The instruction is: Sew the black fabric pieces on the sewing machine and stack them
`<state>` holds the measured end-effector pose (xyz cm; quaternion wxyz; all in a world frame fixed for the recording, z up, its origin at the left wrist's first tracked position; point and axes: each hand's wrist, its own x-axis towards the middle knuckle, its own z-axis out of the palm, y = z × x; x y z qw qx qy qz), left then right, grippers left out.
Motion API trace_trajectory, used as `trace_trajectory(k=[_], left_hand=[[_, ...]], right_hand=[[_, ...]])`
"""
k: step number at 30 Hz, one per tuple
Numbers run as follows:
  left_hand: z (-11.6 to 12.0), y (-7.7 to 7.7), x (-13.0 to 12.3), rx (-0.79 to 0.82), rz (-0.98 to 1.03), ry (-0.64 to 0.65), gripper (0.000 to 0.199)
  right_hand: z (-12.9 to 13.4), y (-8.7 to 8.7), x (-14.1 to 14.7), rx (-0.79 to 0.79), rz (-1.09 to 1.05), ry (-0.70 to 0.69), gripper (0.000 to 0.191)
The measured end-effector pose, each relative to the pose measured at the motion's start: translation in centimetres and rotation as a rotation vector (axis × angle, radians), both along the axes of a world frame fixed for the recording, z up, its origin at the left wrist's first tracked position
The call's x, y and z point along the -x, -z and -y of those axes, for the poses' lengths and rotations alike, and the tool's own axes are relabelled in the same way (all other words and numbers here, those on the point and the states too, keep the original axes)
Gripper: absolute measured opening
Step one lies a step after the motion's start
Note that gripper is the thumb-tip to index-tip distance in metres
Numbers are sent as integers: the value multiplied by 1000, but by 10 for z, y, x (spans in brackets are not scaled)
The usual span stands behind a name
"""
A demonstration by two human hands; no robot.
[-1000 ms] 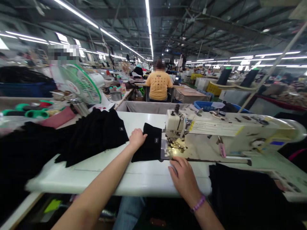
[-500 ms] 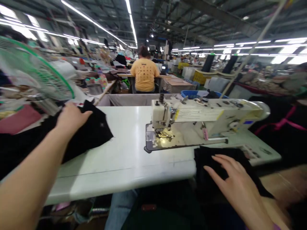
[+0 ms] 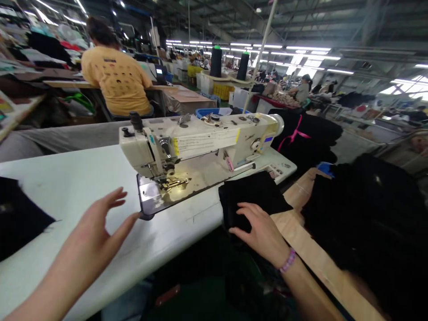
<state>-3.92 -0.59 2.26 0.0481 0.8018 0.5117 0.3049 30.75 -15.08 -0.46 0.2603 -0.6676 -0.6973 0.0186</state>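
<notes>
Right hand: the bare right hand [image 3: 259, 234], wearing a purple beaded bracelet [image 3: 288, 261], is resting on a soft black fabric piece [image 3: 254, 196]; its fingers [image 3: 243, 230] are spreading loosely across the cloth, pinching nothing.

Left hand: the bare left hand [image 3: 90, 227] is hovering open over a glossy white sewing table [image 3: 67, 178]; its fingers [image 3: 115, 195] are spreading wide, gripping nothing.

Black fabric: the piece is lying on the table's front edge, right of the machine's needle plate; its long side is running roughly along that edge, and the right hand is clearly the nearer.

Machine: a cream industrial sewing machine [image 3: 200, 138] is standing between the hands; its metal presser foot [image 3: 169, 178] is sitting just beyond the left fingertips.

Around: another black fabric piece [image 3: 15, 214] is lying at the table's left end; a heap of black garments [image 3: 368, 214] is spreading over a pale wooden board [image 3: 301, 232]; a person in a yellow T-shirt [image 3: 115, 76] is sitting beyond the machine.
</notes>
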Motion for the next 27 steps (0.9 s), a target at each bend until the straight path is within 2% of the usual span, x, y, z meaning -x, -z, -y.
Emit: trace_trajectory(k=[3,6,8,10,12,14,16,18,20,23,27], left_hand=[[21,-1,-29,19,-11,141,55],[33,-1,-44,-30,-26,273,50],[38,-2,-52,-80,-27,345,47],[42,-7,-62,-127,-8,410,42],[47,-16,-74,-165,38,473,37],[54,-30,-90,-197,111,520,37],[61,-46,-106,-238,230,539,45],[66,-61,-119,-295,364,527,51],[68,-72,-124,-391,424,491,45],[65,-81,-115,-455,374,388,29],[58,-86,-85,-426,353,345,30]], right_hand=[[-5,7,2,-80,-143,17,12],[-17,11,-2,-182,-367,168,17],[-25,4,-10,-305,-447,308,21],[-32,-11,-16,-471,-397,345,20],[-37,-33,-16,-601,-246,252,22],[-39,-55,-7,-647,-88,98,32],[-40,-74,11,-666,17,-69,41],[-39,-85,31,-698,56,-227,48],[-40,-92,50,-740,15,-335,52],[-42,-100,71,-779,-100,-389,51],[-43,-112,91,-730,-187,-363,46]])
